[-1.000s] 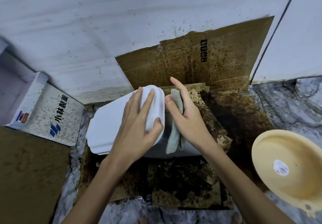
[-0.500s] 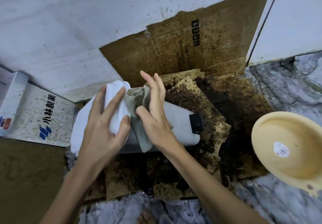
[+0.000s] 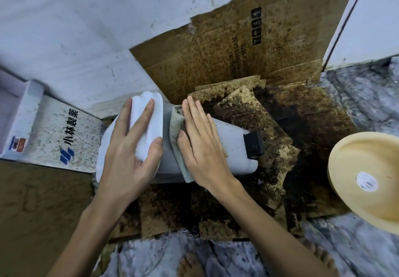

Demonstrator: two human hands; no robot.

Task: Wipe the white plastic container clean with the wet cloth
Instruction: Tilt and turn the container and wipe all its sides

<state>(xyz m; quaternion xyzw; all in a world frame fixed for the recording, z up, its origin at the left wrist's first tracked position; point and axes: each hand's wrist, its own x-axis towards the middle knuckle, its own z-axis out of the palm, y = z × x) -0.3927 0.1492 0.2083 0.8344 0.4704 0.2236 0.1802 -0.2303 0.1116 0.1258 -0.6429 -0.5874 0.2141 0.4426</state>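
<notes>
The white plastic container (image 3: 232,145) lies on its side on stained cardboard, its black cap (image 3: 254,146) pointing right. My left hand (image 3: 127,149) grips its base end at the left, fingers spread over the white bottom and thumb on the side. My right hand (image 3: 201,145) lies flat on top of the container's side and presses the grey-green wet cloth (image 3: 176,130) against it. The cloth shows along the left edge of that hand and hangs down the near side; the part under the palm is hidden.
Dirty brown cardboard (image 3: 237,48) leans on the white wall behind and covers the floor (image 3: 302,125) under the container. A speckled white box (image 3: 54,130) with blue print sits left. A cream plastic bowl (image 3: 367,179) stands at the right. My bare feet (image 3: 190,265) are below on marble floor.
The right hand has flattened onto the container's side with the cloth under it, after wiping near the base end. The left hand keeps hold of the base. The view has shifted slightly.
</notes>
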